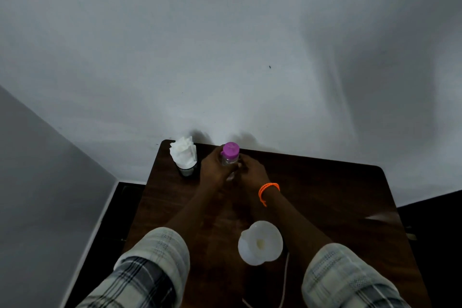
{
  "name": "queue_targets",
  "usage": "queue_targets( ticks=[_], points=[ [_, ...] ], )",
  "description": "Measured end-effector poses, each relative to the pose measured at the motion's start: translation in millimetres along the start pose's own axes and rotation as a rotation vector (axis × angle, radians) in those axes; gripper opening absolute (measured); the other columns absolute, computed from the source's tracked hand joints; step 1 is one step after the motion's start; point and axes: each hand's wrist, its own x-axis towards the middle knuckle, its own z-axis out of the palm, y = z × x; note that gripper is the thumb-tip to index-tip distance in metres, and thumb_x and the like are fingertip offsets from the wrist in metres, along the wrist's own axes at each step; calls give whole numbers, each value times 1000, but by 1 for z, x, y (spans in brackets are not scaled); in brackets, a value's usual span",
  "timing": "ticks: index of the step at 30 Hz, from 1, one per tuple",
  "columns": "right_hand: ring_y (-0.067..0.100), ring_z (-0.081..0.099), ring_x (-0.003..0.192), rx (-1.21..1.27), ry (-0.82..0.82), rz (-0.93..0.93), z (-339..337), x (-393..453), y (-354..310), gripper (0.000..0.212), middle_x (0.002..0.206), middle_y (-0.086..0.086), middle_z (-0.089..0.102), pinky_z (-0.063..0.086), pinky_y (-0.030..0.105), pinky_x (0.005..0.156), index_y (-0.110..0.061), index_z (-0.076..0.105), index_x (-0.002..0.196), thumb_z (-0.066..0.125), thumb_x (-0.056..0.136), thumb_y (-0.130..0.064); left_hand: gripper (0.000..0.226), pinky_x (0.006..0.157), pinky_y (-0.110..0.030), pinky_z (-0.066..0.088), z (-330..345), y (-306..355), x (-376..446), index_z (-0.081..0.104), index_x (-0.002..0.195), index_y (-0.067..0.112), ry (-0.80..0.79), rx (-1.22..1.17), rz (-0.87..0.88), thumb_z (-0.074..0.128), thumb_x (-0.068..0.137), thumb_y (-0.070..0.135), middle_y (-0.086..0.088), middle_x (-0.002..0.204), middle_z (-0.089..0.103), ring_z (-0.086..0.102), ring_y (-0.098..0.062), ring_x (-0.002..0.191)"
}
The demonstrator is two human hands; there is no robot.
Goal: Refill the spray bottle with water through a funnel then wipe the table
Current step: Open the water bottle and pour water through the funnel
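A clear bottle with a purple cap (231,150) stands upright at the far side of the dark wooden table (325,197). My left hand (212,167) grips the bottle's body from the left. My right hand (252,170), with an orange band on the wrist, holds the bottle from the right. A white funnel (260,242) sits near me, wide mouth up, between my forearms; what is under it is hidden. White tissues (183,151) stick out of a dark cup at the far left corner.
The table stands against a pale wall, with a grey wall and dark floor to the left. A thin white cord (285,280) runs along the table's near part, below the funnel.
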Motion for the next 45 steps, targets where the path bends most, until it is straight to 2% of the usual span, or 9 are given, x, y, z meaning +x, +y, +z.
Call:
queue_targets(
  ticks=[2,6,13,21,27,31,37,42,45],
  points=[
    [17,67,112,1,5,7,1,5,2,51,122,-1,73,42,19,90,-26,68,127,77,78,-19,47,79,-29,58,2,-6,7,73,103,26,-9,40,0,91,63,43,9,92,77,71,-1,87],
    [15,69,107,29,17,-18,-2,5,2,52,115,-1,76,47,22,89,-26,71,123,80,72,-21,38,75,-35,59,0,-1,11,76,97,23,6,109,27,92,65,36,5,88,78,72,-5,81],
    [-21,62,87,169,113,-95,-24,-16,-12,53,100,-10,74,43,0,74,-20,70,120,87,71,-12,35,62,-15,50,-9,47,2,78,88,26,20,49,70,93,62,43,11,76,76,69,4,70],
    [0,71,92,290,255,-257,-78,-58,-49,48,100,-9,76,53,14,79,-18,72,115,87,71,-5,38,71,-39,61,-21,117,-19,78,88,31,-15,-81,193,90,61,56,11,77,77,73,-4,73],
    [10,74,92,350,227,-317,-124,-107,-75,40,97,-6,79,59,28,82,-20,75,107,92,70,-19,43,97,-52,56,-40,163,-38,76,113,21,-235,-418,137,89,73,32,-6,101,78,74,-24,100],
    [16,75,90,339,184,-350,-148,-134,-82,37,95,-2,80,60,40,86,-20,77,103,92,69,-19,48,106,-44,52,-57,190,-52,67,129,13,-394,-681,95,78,84,20,-11,125,72,66,-24,118],
    [28,75,96,391,54,-360,-173,-167,-91,38,100,8,79,59,49,92,-14,78,106,91,70,-12,45,103,-38,50,-68,211,-67,55,141,6,-633,-696,154,62,97,7,-11,140,63,60,-23,128],
    [31,74,98,427,-98,-353,-180,-190,-95,34,102,15,78,58,44,94,-9,78,106,86,74,-1,62,115,-52,39,-74,222,-81,43,149,3,-840,-710,183,64,92,13,-21,150,50,46,-38,141],
    [34,74,98,434,-109,-355,-178,-199,-95,32,101,17,78,58,45,93,-7,77,105,86,75,-2,54,114,-52,36,-73,225,-89,53,139,4,-849,-733,189,69,88,11,-23,142,55,50,-38,135]
  ],
)
